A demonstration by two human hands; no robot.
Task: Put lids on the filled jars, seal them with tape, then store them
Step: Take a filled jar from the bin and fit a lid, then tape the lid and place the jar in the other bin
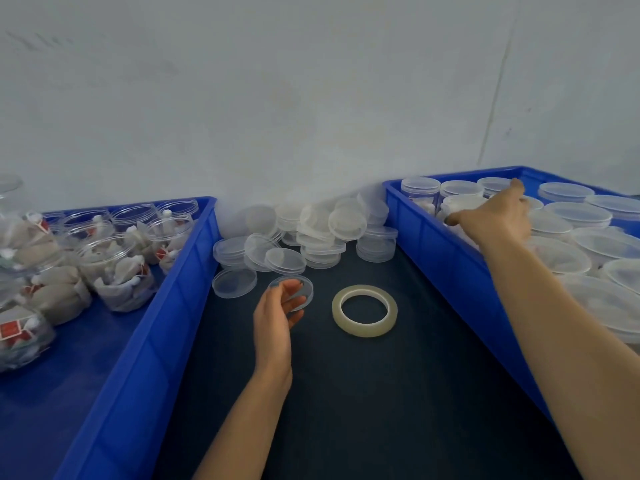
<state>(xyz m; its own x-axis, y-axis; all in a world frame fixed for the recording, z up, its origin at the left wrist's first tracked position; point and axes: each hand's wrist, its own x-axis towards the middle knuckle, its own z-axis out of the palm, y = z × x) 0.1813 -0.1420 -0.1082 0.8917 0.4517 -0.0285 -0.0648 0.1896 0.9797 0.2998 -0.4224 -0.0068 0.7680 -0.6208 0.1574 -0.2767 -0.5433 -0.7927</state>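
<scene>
left hand pinching 1 clear lid | 1 tape roll just right of it | right hand on lidded jars, grip unclear | 2 blue bins | dark mat, white wall

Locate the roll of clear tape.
Head view, centre: the roll of clear tape lies flat between the left blue plastic tray and the right blue plastic tray, just right of the left hand holding a clear round lid.

Clear glossy plastic lids, smooth blue plastic bins, matt dark tabletop
</scene>
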